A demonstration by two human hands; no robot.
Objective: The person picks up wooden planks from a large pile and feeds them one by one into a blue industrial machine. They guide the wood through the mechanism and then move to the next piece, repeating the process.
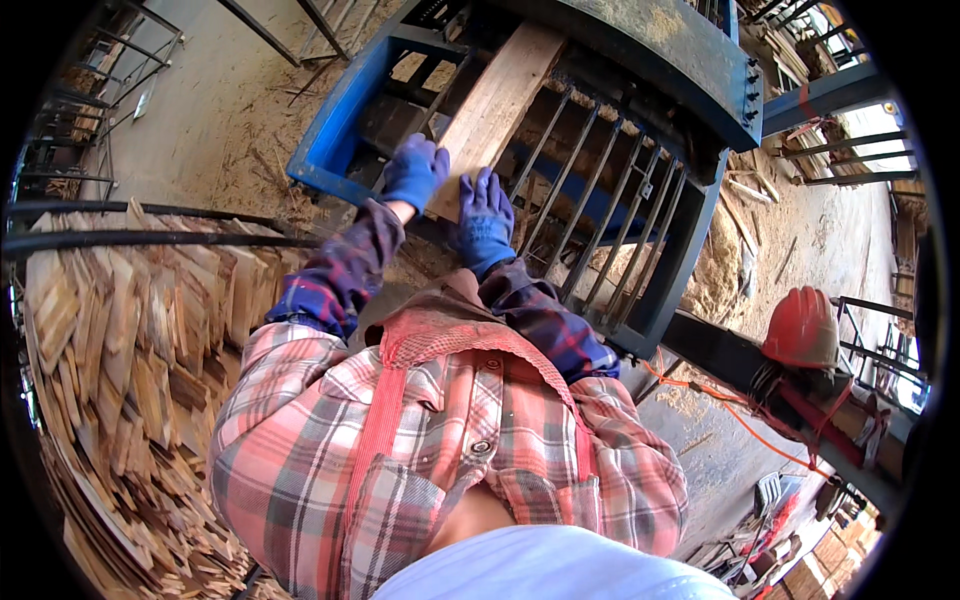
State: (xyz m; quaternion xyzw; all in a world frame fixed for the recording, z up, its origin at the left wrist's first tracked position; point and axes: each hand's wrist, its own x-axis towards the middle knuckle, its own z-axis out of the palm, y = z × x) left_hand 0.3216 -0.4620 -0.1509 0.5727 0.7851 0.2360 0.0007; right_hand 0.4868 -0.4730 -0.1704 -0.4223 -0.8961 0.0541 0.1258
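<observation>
A long wooden board lies lengthwise in the bed of a blue metal machine, its far end passing under the machine's wide top housing. My left hand, in a blue-purple work glove, grips the board's left edge with curled fingers. At the near end, toward the board's right edge, my right hand rests in a matching glove. Its fingers are stretched out and a little apart. The board's underside and the left thumb are hidden.
Parallel metal bars span the bed right of the board. Stacked wooden strips fill the left side behind a black rail. A red hard hat sits on a beam at right, near an orange cord. Sawdust lies about.
</observation>
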